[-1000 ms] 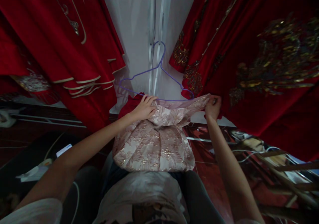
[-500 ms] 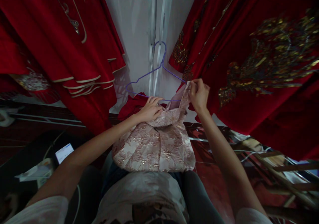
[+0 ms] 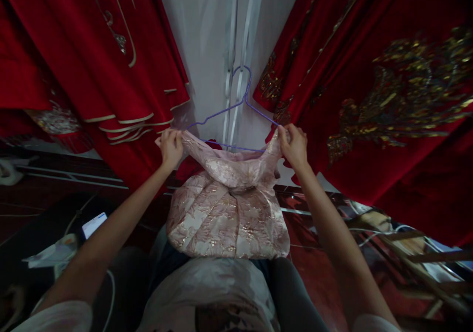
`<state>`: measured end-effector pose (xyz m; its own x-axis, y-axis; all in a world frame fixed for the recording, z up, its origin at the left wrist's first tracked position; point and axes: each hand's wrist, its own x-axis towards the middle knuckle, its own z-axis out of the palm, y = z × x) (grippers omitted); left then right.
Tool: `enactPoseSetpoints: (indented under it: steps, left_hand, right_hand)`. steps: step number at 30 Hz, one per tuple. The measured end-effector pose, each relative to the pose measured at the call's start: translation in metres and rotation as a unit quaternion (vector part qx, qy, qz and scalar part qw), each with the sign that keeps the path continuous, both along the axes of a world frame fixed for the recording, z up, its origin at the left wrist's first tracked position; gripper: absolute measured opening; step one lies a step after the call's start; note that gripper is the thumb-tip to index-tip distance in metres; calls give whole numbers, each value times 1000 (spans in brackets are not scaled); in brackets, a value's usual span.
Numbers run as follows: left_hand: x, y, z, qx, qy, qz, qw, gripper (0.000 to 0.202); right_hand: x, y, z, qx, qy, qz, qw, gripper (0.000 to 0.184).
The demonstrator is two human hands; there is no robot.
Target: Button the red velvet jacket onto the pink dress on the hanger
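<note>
A pink and gold brocade garment (image 3: pixel 227 209) hangs in front of me, its lower part resting against my lap. My left hand (image 3: pixel 170 146) is closed on the garment's upper left edge. My right hand (image 3: pixel 293 145) is closed on its upper right edge, close to the right arm of a purple wire hanger (image 3: pixel 236 106). The hanger hangs by its hook on white straps (image 3: pixel 240 51) against a pale wall. The garment's top edge sags between my hands, just under the hanger's lower bar. A piece of red cloth (image 3: pixel 212 145) shows behind the top edge.
Red velvet garments with cream trim (image 3: pixel 103 76) hang at the left, and red ones with gold embroidery (image 3: pixel 388 95) at the right. A lit phone (image 3: pixel 94 223) and papers lie at the lower left. Wooden slats and cables (image 3: pixel 406 253) lie at the lower right on a dark red floor.
My left hand left the garment's middle and moved up and left to grip its upper left edge. My right hand stayed near the hanger's right arm. The top edge is now spread between both hands.
</note>
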<state>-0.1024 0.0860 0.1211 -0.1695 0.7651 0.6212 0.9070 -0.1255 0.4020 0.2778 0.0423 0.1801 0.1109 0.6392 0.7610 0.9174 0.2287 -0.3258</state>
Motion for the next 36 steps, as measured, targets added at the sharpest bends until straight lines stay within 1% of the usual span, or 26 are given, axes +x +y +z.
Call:
enactPoseSetpoints:
  steps: [2,4,7,10,12,16,18,19,21,23,25,28,30,31,33,35,36]
  left_hand:
    - [-17,6,-4,-23,15,27,999,43]
    - [-26,10,-6,-35,20,33,999,44]
    - [-26,16,-6,-36,22,28,999,45]
    - [-23,20,-6,-23,25,26,999,45]
    - [-24,21,-8,-12,25,21,999,44]
    - [-29,24,-17,23,1,8,1000,40]
    - [-29,28,-17,50,-15,-6,999,38]
    - [-27,31,-13,62,-17,-20,998,37]
    - [-19,38,-1,87,-7,-63,994,36]
    - [-3,45,18,111,12,-116,987,36]
    - [19,49,38,128,28,-171,977,36]
    - [49,48,65,117,39,-250,960,39]
    - [61,47,77,109,22,-284,952,42]
    - [63,47,82,102,12,-301,948,44]
    - [59,50,86,86,-6,-333,939,45]
    - [47,58,84,67,-36,-350,933,45]
    - [39,64,79,58,-61,-350,933,46]
  right_hand:
    - [1,2,2,-5,0,0,1000,39]
    - [2,3,3,-14,0,8,1000,39]
    - [4,3,3,-19,2,15,1000,39]
    - [5,3,2,-11,-1,8,1000,39]
    - [5,4,2,-6,-4,6,1000,41]
    - [5,5,2,-7,-6,16,1000,44]
    - [5,5,3,-9,-10,24,1000,43]
    - [5,5,4,-9,-13,26,1000,43]
    - [6,4,5,-4,-18,24,1000,42]
    - [7,2,8,0,-22,22,1000,43]
    - [9,0,10,1,-24,22,999,43]
    - [10,-2,12,-1,-19,26,999,43]
    - [10,-2,11,-2,-10,37,999,43]
    - [10,-2,10,-3,-5,44,999,43]
    - [9,-1,8,-5,5,58,998,43]
    - [7,0,6,-9,14,67,998,43]
    - [6,1,4,-11,18,70,997,43]
